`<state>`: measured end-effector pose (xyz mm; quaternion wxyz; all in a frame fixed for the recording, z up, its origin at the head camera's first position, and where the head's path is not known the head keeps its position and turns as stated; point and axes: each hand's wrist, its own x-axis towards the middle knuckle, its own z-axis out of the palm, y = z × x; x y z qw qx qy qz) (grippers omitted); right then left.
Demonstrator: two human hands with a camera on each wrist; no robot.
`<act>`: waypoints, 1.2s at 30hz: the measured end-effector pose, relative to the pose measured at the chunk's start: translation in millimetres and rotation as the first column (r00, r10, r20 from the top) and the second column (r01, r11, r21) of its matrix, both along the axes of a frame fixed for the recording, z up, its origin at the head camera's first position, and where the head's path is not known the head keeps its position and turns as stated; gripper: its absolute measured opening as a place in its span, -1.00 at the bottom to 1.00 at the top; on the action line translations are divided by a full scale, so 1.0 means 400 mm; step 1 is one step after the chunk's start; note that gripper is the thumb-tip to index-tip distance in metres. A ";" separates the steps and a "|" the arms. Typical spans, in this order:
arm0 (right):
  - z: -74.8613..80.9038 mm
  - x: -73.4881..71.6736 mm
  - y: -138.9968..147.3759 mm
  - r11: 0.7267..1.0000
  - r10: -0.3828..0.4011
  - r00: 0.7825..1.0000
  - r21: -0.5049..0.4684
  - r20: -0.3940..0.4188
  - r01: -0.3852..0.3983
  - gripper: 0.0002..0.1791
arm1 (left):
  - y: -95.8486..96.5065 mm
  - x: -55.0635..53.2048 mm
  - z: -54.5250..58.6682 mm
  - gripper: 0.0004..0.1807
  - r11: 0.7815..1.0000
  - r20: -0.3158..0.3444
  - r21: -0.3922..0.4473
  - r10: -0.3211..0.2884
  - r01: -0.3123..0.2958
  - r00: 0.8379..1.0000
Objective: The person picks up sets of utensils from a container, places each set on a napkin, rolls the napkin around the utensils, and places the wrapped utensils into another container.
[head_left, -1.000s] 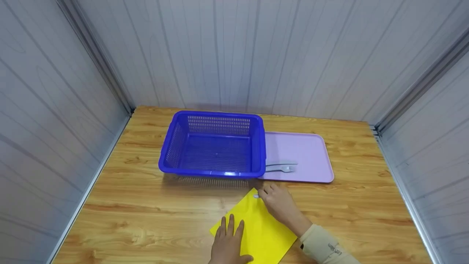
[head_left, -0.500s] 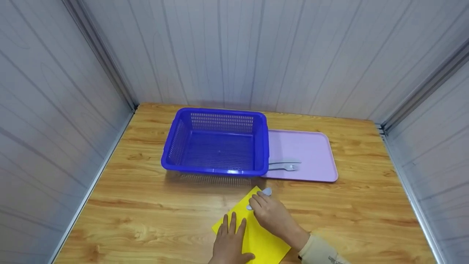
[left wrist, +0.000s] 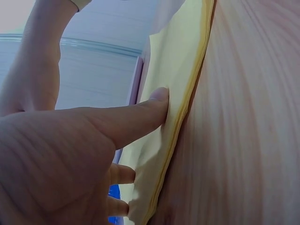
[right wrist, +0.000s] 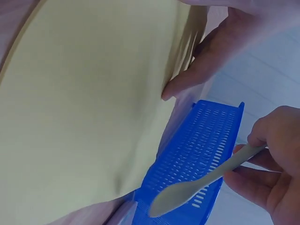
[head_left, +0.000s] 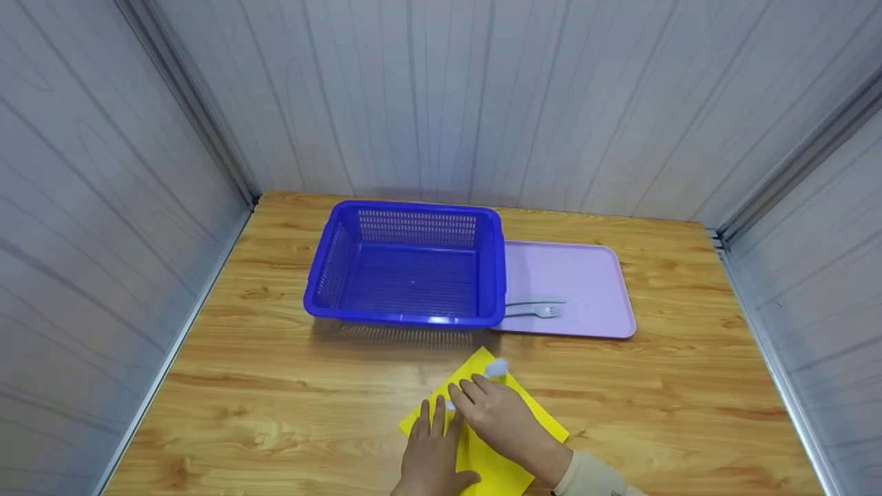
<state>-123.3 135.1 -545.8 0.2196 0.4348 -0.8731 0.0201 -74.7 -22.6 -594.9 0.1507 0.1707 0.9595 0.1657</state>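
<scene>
A folded yellow sheet [head_left: 495,475], cloth or paper I cannot tell, lies cornerwise on the table, its stacked layers [left wrist: 185,105] showing in the left wrist view. On its left part rests my left hand [head_left: 433,451], fingers spread and straight, thumb on the surface. My right hand [head_left: 506,421] holds a pale spoon [head_left: 496,368] by the handle over the sheet's far part. The bowl points away to the right, and the handle end is beside my left fingertips. In the right wrist view the spoon [right wrist: 176,197] sits between thumb and fingers, slightly above the sheet.
A blue perforated basket [head_left: 406,320] stands beyond the sheet. A pink tray [head_left: 586,289] adjoins its right side, bearing a fork [head_left: 549,312] and a knife [head_left: 541,300] whose handles are partly hidden by the basket. Panel walls [head_left: 448,103] enclose the wooden table [head_left: 275,386].
My right hand has moved left and nearer over the sheet with the spoon, whose bowl now shows clearly. My left hand has stayed in place on the sheet.
</scene>
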 end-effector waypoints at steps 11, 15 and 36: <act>-0.037 0.008 -0.001 0.999 -0.030 0.999 -0.037 0.028 0.031 -0.69 | 0.001 0.005 0.002 0.11 0.998 0.006 -0.054 -0.012 0.013 1.000; -0.054 0.022 -0.008 0.991 -0.107 0.991 -0.073 0.081 0.113 -0.71 | 0.000 0.009 0.002 0.11 1.000 0.014 -0.031 -0.002 0.003 1.000; -0.100 0.130 -0.091 0.783 -0.425 0.747 -0.206 0.511 0.587 -0.78 | -0.002 0.016 -0.008 -0.01 0.998 -0.095 -0.055 0.011 -0.017 0.995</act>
